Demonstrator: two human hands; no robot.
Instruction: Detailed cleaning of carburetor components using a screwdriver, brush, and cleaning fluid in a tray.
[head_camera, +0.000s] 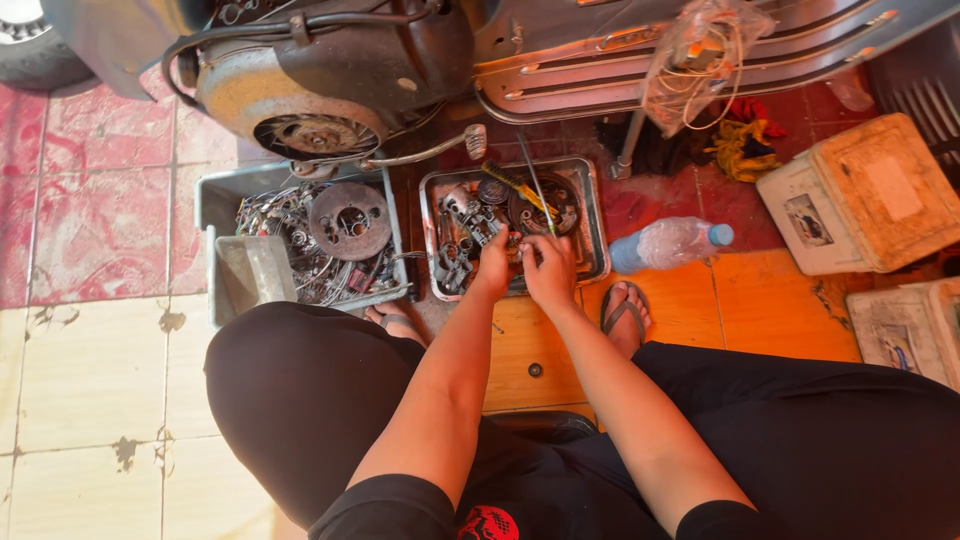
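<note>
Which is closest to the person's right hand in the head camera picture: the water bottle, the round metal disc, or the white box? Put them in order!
From the right hand:
1. Water bottle, lying on the floor just to its right.
2. Round metal disc, on the left in the grey bin, past the other hand.
3. White box, far right near the picture's edge.

Both bare forearms reach forward and down from between the spread knees, running nearly parallel and drawing closer toward the wrists. The left hand (492, 262) is seen from the back, fingers curled downward and forward so the fingertips are hidden. The right hand (549, 268) sits just beside it, almost touching, knuckles up, fingers bent and bunched together. Whether either hand grips anything cannot be told. Short black sleeves cover the upper arms.
</note>
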